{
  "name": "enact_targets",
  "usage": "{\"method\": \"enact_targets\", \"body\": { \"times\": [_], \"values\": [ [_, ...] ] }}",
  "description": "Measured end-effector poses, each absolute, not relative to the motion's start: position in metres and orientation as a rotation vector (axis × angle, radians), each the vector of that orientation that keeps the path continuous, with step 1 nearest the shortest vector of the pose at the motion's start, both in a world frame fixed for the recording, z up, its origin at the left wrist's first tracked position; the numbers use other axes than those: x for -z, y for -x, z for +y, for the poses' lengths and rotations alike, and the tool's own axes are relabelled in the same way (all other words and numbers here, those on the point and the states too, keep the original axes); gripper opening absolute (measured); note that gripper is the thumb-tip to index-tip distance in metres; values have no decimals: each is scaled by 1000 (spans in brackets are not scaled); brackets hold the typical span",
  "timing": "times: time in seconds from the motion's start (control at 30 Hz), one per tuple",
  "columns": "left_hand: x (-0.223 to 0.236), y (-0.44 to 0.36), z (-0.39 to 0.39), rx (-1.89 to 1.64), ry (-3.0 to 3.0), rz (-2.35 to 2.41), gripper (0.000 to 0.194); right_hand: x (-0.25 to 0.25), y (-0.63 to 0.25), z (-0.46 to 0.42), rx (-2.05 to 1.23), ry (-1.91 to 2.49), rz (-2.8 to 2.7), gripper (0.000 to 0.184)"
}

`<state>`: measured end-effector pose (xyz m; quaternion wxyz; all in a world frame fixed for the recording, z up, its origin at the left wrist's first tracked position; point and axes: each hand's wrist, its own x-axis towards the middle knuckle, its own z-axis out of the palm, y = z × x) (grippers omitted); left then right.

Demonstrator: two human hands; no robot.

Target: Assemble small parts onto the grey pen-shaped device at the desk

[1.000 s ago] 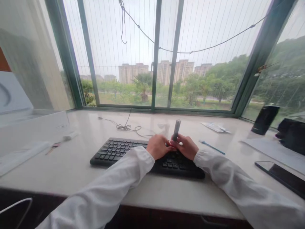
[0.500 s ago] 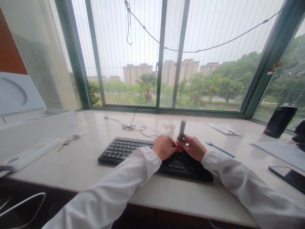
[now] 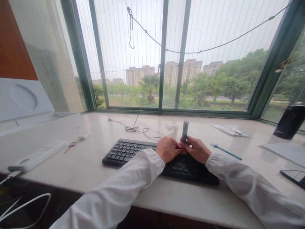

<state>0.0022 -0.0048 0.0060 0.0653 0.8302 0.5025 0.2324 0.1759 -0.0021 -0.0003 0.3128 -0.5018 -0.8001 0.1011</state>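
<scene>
A black keyboard lies on the pale window-side counter. Both my hands rest over its right half. My right hand is closed around a slim grey stick-like tool that stands upright, its lower end hidden among the fingers. My left hand is curled beside it, fingertips touching the base of the tool and the right hand. Both arms wear white sleeves.
A tangled cable runs behind the keyboard. A blue pen and papers lie to the right, with a black cylinder and a phone farther right. A white box and a white flat device sit left.
The view has shifted, so everything sits a little further right in the picture. Both hands stay together on the grey tool over the keyboard.
</scene>
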Motion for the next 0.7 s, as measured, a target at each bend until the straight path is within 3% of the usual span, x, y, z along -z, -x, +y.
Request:
{"method": "enact_targets", "body": {
  "times": [0.33,0.7],
  "values": [
    [-8,-1,-6,-690,-2498,1520,42,-3,-176,-8,-152,1279,-2231,24],
    [-10,0,-7,-703,-2487,1501,40,-2,-173,-10,-144,1370,-2152,13]
  ]
}}
